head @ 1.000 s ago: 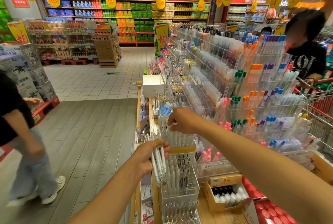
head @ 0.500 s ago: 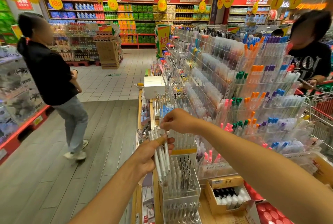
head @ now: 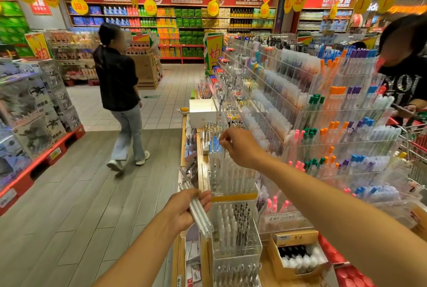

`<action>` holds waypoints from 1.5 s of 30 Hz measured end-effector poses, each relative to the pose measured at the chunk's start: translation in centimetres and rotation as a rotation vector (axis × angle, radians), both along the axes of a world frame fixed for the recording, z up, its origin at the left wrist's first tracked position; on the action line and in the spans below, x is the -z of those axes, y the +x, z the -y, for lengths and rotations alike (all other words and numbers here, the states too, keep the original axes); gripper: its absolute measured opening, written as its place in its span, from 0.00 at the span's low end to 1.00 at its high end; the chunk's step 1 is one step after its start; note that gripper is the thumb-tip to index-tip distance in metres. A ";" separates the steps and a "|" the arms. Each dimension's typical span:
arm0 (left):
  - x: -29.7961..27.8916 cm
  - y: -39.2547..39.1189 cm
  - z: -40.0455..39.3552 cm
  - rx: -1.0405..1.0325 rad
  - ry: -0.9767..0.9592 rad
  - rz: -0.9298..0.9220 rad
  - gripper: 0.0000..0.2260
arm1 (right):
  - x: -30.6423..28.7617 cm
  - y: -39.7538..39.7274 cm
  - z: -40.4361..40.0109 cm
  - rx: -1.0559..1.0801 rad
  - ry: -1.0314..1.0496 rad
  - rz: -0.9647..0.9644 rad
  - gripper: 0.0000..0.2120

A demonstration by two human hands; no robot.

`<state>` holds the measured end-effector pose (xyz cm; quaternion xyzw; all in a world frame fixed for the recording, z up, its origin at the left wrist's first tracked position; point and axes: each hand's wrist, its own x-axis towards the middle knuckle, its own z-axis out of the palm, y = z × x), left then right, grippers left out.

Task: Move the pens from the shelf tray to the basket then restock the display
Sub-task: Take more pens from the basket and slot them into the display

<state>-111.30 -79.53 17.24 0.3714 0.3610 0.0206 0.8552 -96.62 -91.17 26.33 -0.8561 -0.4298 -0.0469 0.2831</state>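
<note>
Several white pens [head: 200,214] sit bunched in my left hand [head: 184,210]; my right hand [head: 240,145] pinches another above the clear tray [head: 233,178] — lift it straight up, then across to the bundle.

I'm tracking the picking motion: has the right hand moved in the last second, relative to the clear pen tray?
Yes. The right hand has risen from the clear pen tray, pinching a pen upward.

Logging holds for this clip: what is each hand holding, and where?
Left hand grips a bundle of white pens near mid-length. Right hand pinches one clear pen at its top.
</note>
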 end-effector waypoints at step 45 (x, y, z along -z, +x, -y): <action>-1.0 1.0 0.2 0.049 0.024 0.252 0.09 | 0.6 -0.7 -1.7 -0.225 -0.060 -0.657 0.13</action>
